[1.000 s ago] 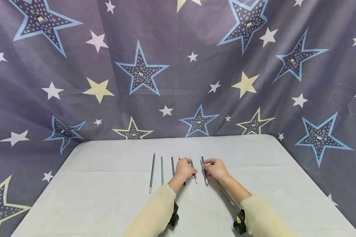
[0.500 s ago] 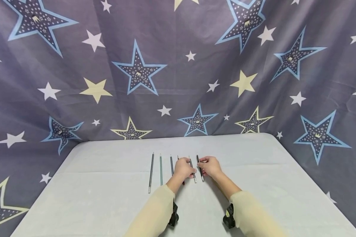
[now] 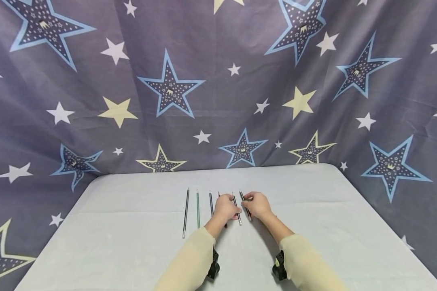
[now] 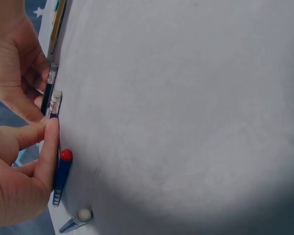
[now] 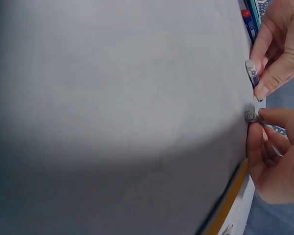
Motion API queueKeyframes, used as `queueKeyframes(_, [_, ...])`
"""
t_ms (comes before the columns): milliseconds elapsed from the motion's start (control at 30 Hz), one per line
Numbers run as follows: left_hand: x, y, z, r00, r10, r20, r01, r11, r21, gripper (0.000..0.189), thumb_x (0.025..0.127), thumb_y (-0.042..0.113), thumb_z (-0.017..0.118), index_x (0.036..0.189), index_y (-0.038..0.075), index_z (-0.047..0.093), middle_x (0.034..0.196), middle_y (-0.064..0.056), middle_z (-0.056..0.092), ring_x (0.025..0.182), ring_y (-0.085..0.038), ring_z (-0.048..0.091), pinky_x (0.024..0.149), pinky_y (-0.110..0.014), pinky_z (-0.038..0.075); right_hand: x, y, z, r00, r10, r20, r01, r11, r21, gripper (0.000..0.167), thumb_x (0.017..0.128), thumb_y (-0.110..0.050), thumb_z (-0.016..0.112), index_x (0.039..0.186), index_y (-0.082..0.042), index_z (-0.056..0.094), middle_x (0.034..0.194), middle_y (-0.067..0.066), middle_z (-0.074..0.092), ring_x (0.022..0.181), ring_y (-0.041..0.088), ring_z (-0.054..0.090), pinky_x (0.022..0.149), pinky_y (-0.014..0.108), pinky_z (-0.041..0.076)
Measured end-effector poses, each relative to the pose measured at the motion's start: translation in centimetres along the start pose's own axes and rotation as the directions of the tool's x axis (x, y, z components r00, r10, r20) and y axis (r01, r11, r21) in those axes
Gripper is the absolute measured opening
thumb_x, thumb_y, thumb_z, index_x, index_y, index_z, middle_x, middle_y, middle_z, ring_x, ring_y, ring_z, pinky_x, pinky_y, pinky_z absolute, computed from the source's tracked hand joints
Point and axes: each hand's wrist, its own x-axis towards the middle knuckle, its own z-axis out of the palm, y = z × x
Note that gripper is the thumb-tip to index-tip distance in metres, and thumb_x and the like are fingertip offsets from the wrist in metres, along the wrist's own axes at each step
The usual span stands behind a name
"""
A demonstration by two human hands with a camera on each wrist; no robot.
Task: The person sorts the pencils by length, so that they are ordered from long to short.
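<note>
My left hand pinches a dark pencil with a pale eraser, between thumb and finger. Just to its right, my right hand holds another dark pencil, slightly slanted, with its grey eraser end toward me. A small gap separates the two pencils. Beneath my left hand lies a dark blue pencil with a red end, partly covered in the head view. Farther left lie a dark pencil, a green pencil and a black pencil, roughly parallel.
A yellow pencil lies beside my right hand; in the head view the forearm hides it. All this is on a white-covered table. Behind it hangs a grey curtain printed with stars.
My right hand has moved left with its dark pencil, closer to the one in my left hand. The yellow pencil has gone out of sight behind the right arm. My left hand stays put.
</note>
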Motion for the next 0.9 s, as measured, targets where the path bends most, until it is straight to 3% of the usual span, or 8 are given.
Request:
queueKeyframes(100, [-0.08, 0.00, 0.02, 1.000, -0.001, -0.003, 0.001, 1.000, 0.015, 0.058, 0.072, 0.002, 0.077, 0.125, -0.006, 0.054, 0.115, -0.026, 0.061, 0.048, -0.010, 0.062, 0.044, -0.017, 0.053, -0.12, -0.07, -0.03, 0.999, -0.031, -0.008, 0.030, 0.997, -0.076, 0.026, 0.082, -0.016, 0.068, 0.105, -0.004, 0.067, 0.087, 0.010, 0.068, 0.056, 0.012, 0.056, 0.053, 0.023, 0.048])
queueKeyframes(267, [-0.01, 0.01, 0.04, 1.000, 0.011, -0.007, -0.011, 0.999, 0.035, 0.058, 0.072, 0.002, 0.077, 0.125, -0.006, 0.054, 0.113, -0.026, 0.062, 0.045, -0.007, 0.059, 0.043, -0.016, 0.052, -0.19, -0.19, -0.09, 0.999, -0.041, -0.015, 0.039, 0.993, -0.114, 0.024, 0.082, -0.017, 0.067, 0.103, -0.005, 0.068, 0.090, 0.010, 0.069, 0.071, 0.016, 0.059, 0.063, 0.029, 0.049])
queueKeyframes(733, [-0.11, -0.31, 0.45, 0.999, 0.035, -0.013, -0.034, 0.997, 0.063, 0.058, 0.074, 0.005, 0.076, 0.126, -0.006, 0.052, 0.108, -0.021, 0.065, 0.044, -0.004, 0.054, 0.042, -0.016, 0.051, -0.14, 0.12, 0.15, 0.999, -0.049, -0.012, 0.047, 0.994, -0.101, 0.024, 0.082, -0.015, 0.066, 0.103, -0.003, 0.067, 0.089, 0.011, 0.070, 0.047, 0.009, 0.052, 0.051, 0.021, 0.046])
queueKeyframes(900, [-0.23, -0.50, 0.50, 0.998, 0.052, -0.018, -0.052, 0.999, 0.017, 0.057, 0.075, 0.005, 0.075, 0.126, -0.006, 0.052, 0.108, -0.020, 0.065, 0.049, -0.008, 0.060, 0.044, -0.017, 0.052, -0.09, 0.14, -0.07, 0.998, -0.054, -0.009, 0.053, 0.994, -0.101, 0.024, 0.082, -0.015, 0.066, 0.102, -0.003, 0.067, 0.086, 0.011, 0.070, 0.043, 0.009, 0.051, 0.047, 0.020, 0.045])
